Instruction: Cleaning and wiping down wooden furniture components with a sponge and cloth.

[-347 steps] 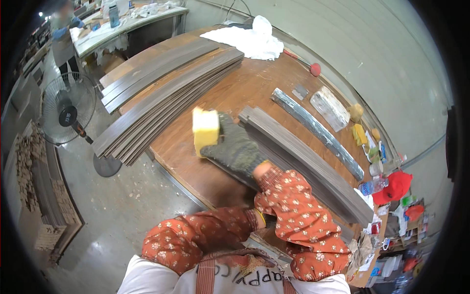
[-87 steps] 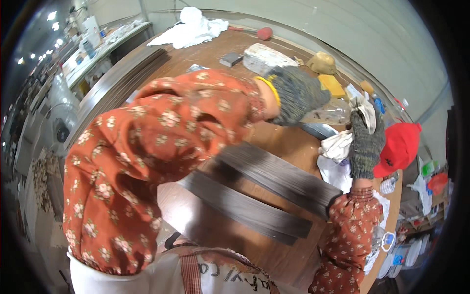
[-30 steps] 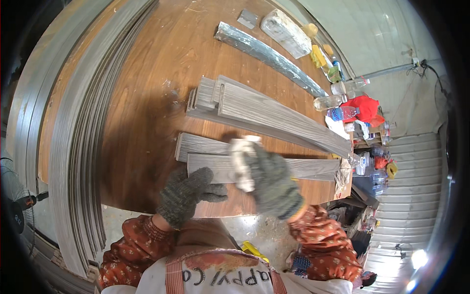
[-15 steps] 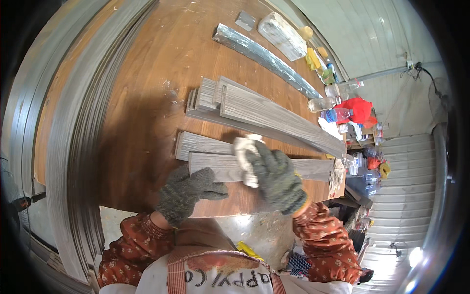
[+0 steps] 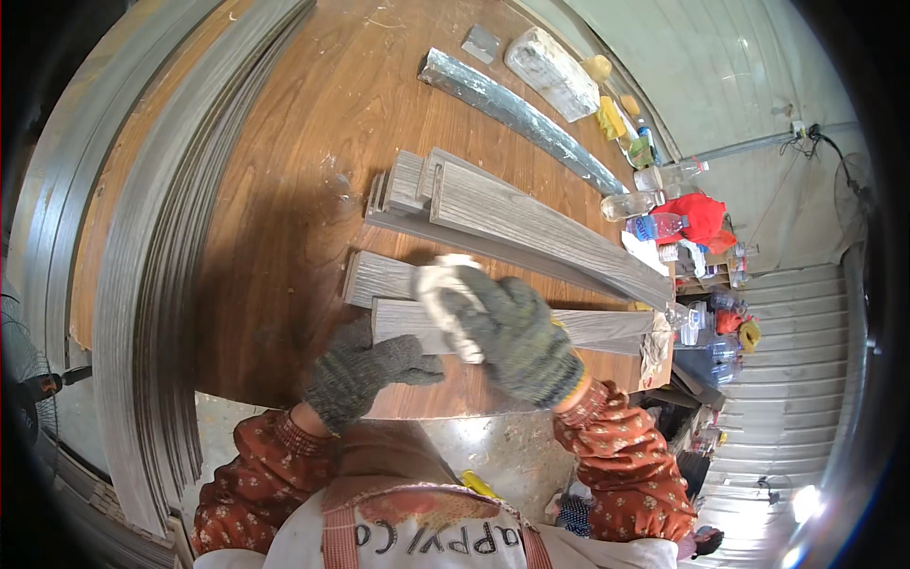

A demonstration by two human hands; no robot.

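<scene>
My left hand (image 5: 368, 372), in a dark grey knit glove, grips the near edge of a grey wood-grain plank (image 5: 607, 327) close to its left end. My right hand (image 5: 519, 334), in a similar glove, presses a crumpled white cloth (image 5: 436, 296) onto that plank, right of my left hand. Just behind lies another grey plank (image 5: 372, 279), partly covered by the cloth and hand. Farther back rests a small pile of such planks (image 5: 540, 228), slightly staggered at their left ends. The right fingertips are blurred.
Long grey planks (image 5: 156, 247) are stacked along the left side of the brown table (image 5: 294, 180). Toward the back lie a scuffed metal strip (image 5: 521, 114) and a whitish block (image 5: 550, 74). Plastic bottles (image 5: 627, 206) and a red bag (image 5: 700, 220) crowd the right edge.
My right hand has slid the cloth leftward along the plank, nearer my left hand. The left hand keeps its place at the plank's edge.
</scene>
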